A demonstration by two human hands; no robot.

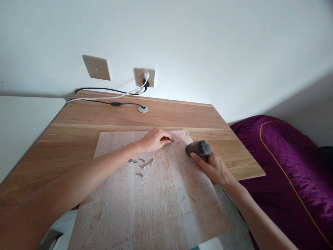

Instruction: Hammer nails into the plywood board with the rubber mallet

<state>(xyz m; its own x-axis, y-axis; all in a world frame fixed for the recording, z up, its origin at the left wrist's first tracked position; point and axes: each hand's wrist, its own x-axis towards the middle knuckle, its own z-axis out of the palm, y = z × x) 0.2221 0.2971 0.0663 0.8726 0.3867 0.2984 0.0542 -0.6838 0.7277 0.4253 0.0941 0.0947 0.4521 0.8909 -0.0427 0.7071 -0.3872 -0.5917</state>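
Note:
My left hand (156,139) is low over the far part of a pale, worn wooden board (161,201), with thumb and forefinger pinched together. Whatever lies between those fingertips is too small to make out. Just right of them, a small metal nail or screw (178,141) shows on the board. My right hand (214,165) grips a dark grey, stone-like cylinder (199,148) at the board's right edge, its blunt round end facing right. Several loose metal screws (145,166) lie scattered on the board below my left wrist.
Beneath the board is a wooden desk (177,116) against a white wall. Cables (104,100) run along its back to a wall socket (140,77) and a round grommet (143,109). A white surface (28,128) adjoins on the left; purple fabric (260,159) lies right.

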